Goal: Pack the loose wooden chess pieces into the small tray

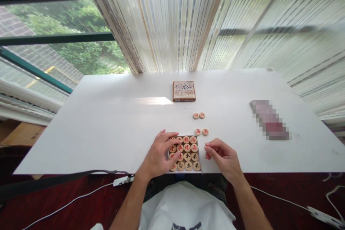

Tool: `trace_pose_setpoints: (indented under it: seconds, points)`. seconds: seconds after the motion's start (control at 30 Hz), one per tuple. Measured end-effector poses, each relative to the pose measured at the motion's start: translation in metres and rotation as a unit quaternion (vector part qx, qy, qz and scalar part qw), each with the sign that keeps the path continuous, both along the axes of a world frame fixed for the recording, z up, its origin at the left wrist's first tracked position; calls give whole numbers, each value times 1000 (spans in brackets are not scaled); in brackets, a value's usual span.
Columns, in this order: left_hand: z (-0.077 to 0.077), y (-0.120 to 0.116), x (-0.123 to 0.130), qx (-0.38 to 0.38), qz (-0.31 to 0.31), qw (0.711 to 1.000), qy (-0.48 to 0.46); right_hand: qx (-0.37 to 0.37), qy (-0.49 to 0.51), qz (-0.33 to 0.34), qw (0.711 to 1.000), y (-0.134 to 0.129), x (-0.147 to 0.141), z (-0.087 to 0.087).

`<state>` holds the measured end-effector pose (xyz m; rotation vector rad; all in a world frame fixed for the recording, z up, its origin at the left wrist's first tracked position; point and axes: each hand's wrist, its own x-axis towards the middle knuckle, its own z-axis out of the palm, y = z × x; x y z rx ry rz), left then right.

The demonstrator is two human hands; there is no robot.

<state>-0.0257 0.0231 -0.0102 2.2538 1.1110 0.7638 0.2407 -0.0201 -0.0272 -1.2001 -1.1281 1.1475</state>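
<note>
A shallow open box (199, 169) of round wooden Chinese chess pieces sits at the table's near edge, in front of me. The pieces lie in rows, with red characters toward the back and black ones nearer me. My left hand (159, 154) reaches over the box's left side, fingers apart, their tips resting over the pieces and hiding some. Just right of the box, my right hand (221, 156) pinches what looks like a Chinese chess piece (205, 146); only a small pale edge shows. Red-marked pieces lie beyond the box, one pair (201, 132) close and another pair (198, 115) farther back.
A closed Chinese chess carton (184, 91) lies toward the back of the white table (107, 129). At the right is a blurred-out pinkish object (270, 120). A dark strap or cable (81, 179) crosses the left front edge. Power strips (123, 180) and cords are below the tabletop.
</note>
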Motion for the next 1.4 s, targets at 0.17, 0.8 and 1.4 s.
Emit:
trace_pose_setpoints:
  seconds: [0.17,0.8,1.4]
  points:
    - [-1,0,-2,-3,-3,1000,-20,6,-5,-7,1000,2,-1,2]
    - [-2,-1,-4,10,-16,1000,-12,61,-1,19,998,-9,-7,17]
    - [2,-2,-2,36,-43,998,33,21,-115,52,992,-19,-20,30]
